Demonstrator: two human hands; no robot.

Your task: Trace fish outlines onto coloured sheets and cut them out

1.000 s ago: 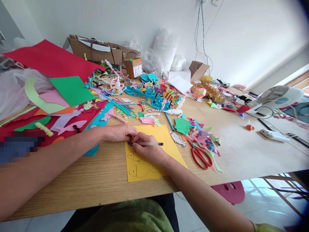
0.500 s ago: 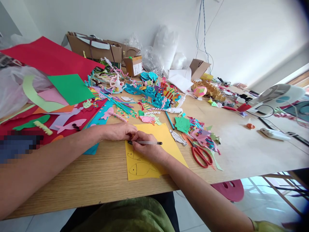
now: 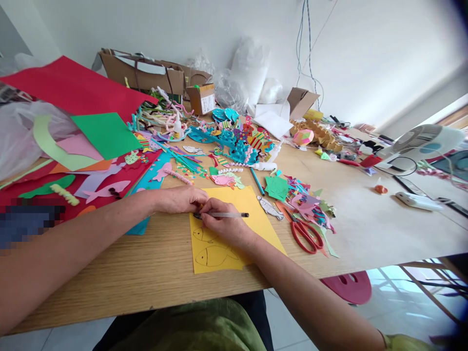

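Observation:
My right hand (image 3: 224, 222) grips a pen (image 3: 236, 215) with a clear barrel, its tip end pointing left over a sheet of yellow paper (image 3: 243, 196). At the sheet's left edge my left hand (image 3: 185, 199) rests with fingers curled and bent down, close to the right fingertips. Whatever sits under those left fingers is hidden. Two outlined fish show on the lower left of the paper, the larger fish drawing (image 3: 215, 256) below the smaller one. A white paper fish cutout (image 3: 269, 208) lies by the sheet's right side.
Red-handled scissors (image 3: 307, 234) lie right of the sheet, beside paper scraps (image 3: 305, 200) and green paper pieces (image 3: 277, 188). Coloured sheets, including a green one (image 3: 106, 134), pile up at left. Glue bottles (image 3: 265, 166), pipe cleaners and cardboard boxes (image 3: 201, 99) stand farther back.
The pen's back end has shifted slightly to the right as my right hand moves a little. My left hand stays in nearly the same place.

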